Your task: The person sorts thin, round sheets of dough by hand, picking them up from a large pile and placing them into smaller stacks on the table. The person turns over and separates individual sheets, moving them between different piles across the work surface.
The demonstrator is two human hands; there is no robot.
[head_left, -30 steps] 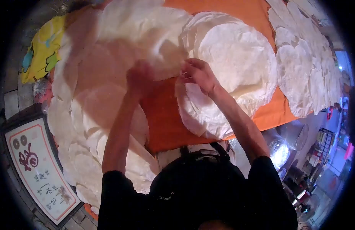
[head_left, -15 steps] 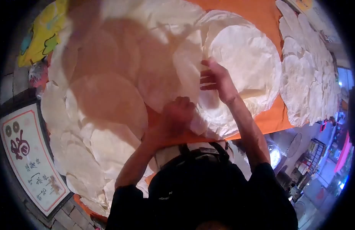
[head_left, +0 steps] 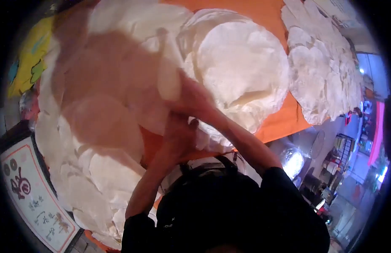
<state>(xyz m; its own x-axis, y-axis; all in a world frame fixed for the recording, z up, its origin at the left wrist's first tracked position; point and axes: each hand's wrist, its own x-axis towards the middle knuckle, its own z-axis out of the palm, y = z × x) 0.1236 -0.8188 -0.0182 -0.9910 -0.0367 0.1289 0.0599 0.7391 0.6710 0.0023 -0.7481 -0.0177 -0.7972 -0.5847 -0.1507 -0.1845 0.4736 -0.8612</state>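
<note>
Thin, pale round dough sheets (head_left: 242, 63) lie in overlapping layers under and around my hands. They look like spring roll wrappers. My right hand (head_left: 193, 97) reaches across to the left over the sheets. Its fingers are smeared by motion, so their grip does not show. Just below it, close to the front edge, my left hand (head_left: 180, 133) is closed with the thumb curled in. Whatever it may hold is hidden. The two hands overlap in view, and I cannot tell whether they touch. A shadow covers the sheets on the left.
Orange cloth (head_left: 284, 114) shows between the piles. More layered sheets (head_left: 322, 71) spread at the far right. A framed sign (head_left: 37, 198) with handwritten characters stands at the left, below a yellow item (head_left: 31, 63). Shiny metalware (head_left: 292, 162) sits at the lower right.
My right hand has moved left and down, from over the bright round stack to beside my left hand. My left hand has shifted slightly left and down. The whole view has shifted somewhat.
</note>
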